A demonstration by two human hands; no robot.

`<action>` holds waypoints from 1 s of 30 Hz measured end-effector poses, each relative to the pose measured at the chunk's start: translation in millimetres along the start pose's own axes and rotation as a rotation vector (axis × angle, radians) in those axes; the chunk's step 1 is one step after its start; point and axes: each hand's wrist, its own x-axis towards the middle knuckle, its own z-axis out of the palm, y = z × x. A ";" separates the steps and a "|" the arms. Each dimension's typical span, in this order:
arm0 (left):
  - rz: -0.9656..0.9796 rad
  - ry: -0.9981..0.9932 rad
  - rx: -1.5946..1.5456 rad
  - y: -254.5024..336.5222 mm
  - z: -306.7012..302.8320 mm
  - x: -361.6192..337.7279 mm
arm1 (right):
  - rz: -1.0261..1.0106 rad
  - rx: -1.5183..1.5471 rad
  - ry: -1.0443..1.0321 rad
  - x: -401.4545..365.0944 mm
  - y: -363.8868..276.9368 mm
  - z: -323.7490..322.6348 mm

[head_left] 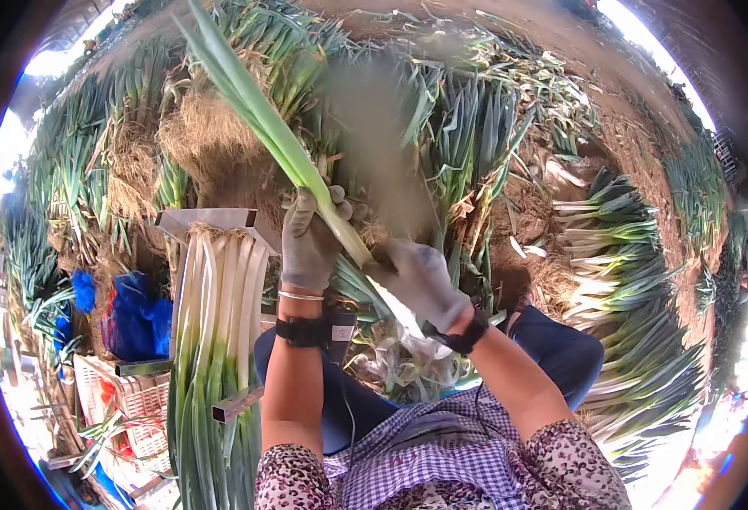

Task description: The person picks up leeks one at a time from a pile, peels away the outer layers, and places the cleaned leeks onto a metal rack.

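A long leek (278, 140) lies slantwise in front of me, green leaves toward the upper left and white end toward my lap. My left hand (311, 245), in a grey glove, is closed around its pale green middle. Lower down, my gloved right hand (420, 280) is closed over the stalk, somewhat blurred; its fingertips are partly hidden. The white end (397, 311) shows below the right hand. Left of my left arm, a bundle of leeks (218, 314) with white stalks lies on a metal rack (205, 219), roots at the far end.
Trimmed leeks (616, 280) lie in a long row on the right. Untrimmed leeks with brown roots (208, 127) are heaped ahead. At left are blue mesh bags (138, 319) and a wicker basket (140, 408). Leaf scraps (408, 365) lie between my knees.
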 end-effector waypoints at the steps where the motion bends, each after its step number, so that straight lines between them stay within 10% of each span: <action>1: -0.004 0.004 0.039 1.6 -3.2 1.6 | -0.040 -0.058 -0.015 6.1 -2.2 6.1; 5: -0.075 0.050 0.313 11.1 3.9 -4.9 | -0.060 -0.227 -0.027 7.2 -4.7 18.7; 12: -0.146 -0.075 0.011 7.0 -8.8 -5.3 | 0.414 0.519 -0.186 9.4 25.9 18.2; 18: -0.002 -0.098 0.018 27.8 -2.6 -9.5 | 0.354 -0.429 -0.598 -48.2 117.3 56.7; 23: 0.117 0.076 0.118 37.4 -12.9 -10.5 | 0.450 -0.525 -0.521 -105.1 154.1 35.3; 27: 0.152 0.265 0.129 24.5 -9.0 -5.6 | 0.101 0.523 -0.152 -34.8 88.7 34.8; 30: 0.120 0.254 0.114 17.6 -10.6 -0.5 | 0.024 0.572 -0.162 -1.2 36.7 63.7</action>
